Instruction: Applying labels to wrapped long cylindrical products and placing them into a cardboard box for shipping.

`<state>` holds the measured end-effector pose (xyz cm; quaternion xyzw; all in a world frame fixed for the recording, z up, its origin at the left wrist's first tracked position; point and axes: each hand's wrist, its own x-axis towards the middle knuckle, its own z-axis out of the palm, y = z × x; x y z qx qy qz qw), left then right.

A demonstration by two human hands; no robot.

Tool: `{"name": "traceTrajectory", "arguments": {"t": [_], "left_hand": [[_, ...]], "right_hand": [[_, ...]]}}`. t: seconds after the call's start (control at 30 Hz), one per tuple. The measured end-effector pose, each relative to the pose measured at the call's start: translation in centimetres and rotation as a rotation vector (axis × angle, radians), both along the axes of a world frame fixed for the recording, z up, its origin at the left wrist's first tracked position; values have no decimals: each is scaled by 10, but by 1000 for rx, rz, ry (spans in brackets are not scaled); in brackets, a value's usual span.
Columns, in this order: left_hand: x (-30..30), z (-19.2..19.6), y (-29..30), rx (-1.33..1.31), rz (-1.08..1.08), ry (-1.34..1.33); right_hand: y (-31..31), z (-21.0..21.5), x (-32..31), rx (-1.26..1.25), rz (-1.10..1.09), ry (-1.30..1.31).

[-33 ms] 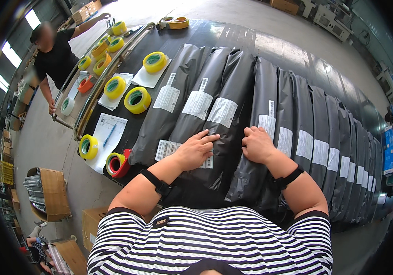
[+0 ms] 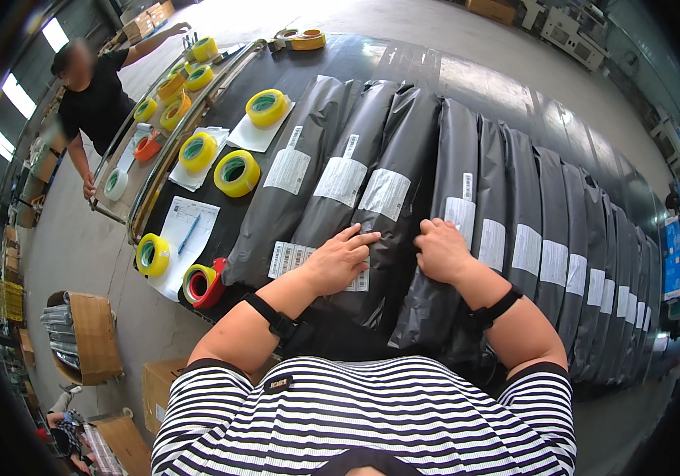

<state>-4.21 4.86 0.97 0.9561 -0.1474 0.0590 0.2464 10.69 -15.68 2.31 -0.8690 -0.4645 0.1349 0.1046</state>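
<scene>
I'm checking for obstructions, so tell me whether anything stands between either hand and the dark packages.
Nothing visible does: the left hand touches one dark package, the right hand the next package rightward. The yellow tape rolls sit off to the left.

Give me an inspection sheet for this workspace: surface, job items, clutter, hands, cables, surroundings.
Surface: black table, bare along its far side.
Job items: dark grey packages side by side, white labels facing up.
Clutter: yellow tape rolls, papers, blue pen, all at left.
Hands: left hand on packages, fingers extended; right hand on another, fingers curled.
Cables: nothing seen.
Surroundings: person in black and cardboard box to the left.
</scene>
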Motion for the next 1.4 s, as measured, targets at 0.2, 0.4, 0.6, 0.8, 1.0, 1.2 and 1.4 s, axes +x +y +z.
{"name": "traceTrajectory", "arguments": {"t": [0.2, 0.4, 0.6, 0.8, 1.0, 1.2, 1.4], "left_hand": [[-5, -7, -15, -117, 83, -31], [-19, -22, -28, -191, 155, -33], [-18, -25, -33, -188, 179, -60], [-15, -26, -34, -207, 148, -91], [-15, -25, -33, -216, 140, -130], [-15, -32, -36, -229, 162, -154], [-21, -38, -36, -222, 241, -105]], "right_hand": [[53, -35, 19, 614, -742, 709], [96, -27, 37, 845, -985, 754], [96, -43, 47, 769, -1047, 445], [96, -46, 59, 694, -1115, 377], [104, -47, 63, 640, -1157, 335], [88, -52, 87, 728, -1015, 500], [91, -26, 77, 513, -784, 257]]}}
